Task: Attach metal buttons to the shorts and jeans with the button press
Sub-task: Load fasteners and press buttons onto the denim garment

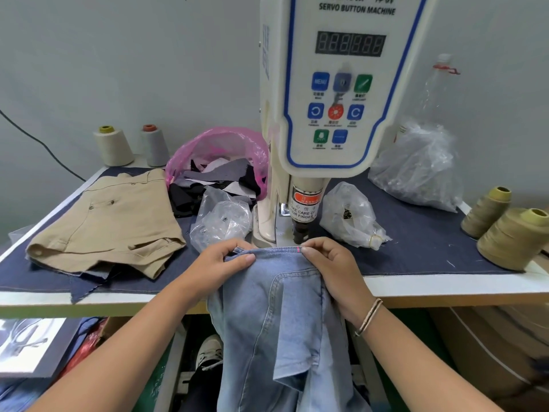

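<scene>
Both hands pinch jeans (pixel 276 307) waistband at desk (pixel 416 281) front edge, just below button press (pixel 300 224) head: left hand (pixel 221 264), right hand (pixel 329 266). Khaki shorts (pixel 113 221) lie on desk's left.

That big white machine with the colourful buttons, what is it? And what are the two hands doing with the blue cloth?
The picture comes from a camera worn on a person's head, looking down at their own hands. The white machine is a button press: its label reads "Servo Button Machine". The dark punch under it is what presses metal buttons onto clothes. The left hand and right hand each pinch the waistband of light blue jeans, holding its edge just in front of the punch. On the table, covered with dark cloth, lie tan shorts, a pink bag of fabric scraps, clear plastic bags and cones of thread.
</scene>
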Motion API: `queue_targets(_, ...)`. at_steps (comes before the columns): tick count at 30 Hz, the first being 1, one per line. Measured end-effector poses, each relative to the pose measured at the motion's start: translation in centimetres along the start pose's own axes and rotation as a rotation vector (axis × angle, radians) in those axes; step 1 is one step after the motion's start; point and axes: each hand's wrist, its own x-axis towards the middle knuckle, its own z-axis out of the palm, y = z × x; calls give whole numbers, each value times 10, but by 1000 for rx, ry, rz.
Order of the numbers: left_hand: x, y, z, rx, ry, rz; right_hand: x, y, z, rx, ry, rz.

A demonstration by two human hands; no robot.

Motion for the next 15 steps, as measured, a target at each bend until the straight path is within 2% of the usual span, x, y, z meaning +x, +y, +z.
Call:
queue_targets(8,4,-5,-1,-35,22,-102,5,4,-9,123,-120,95)
queue_targets(12,7,-4,0,-55,32,-130,7,2,-13,352,-157,191)
queue_targets(15,7,-4,0,-90,31,-131,7,0,-16,431,-185,232)
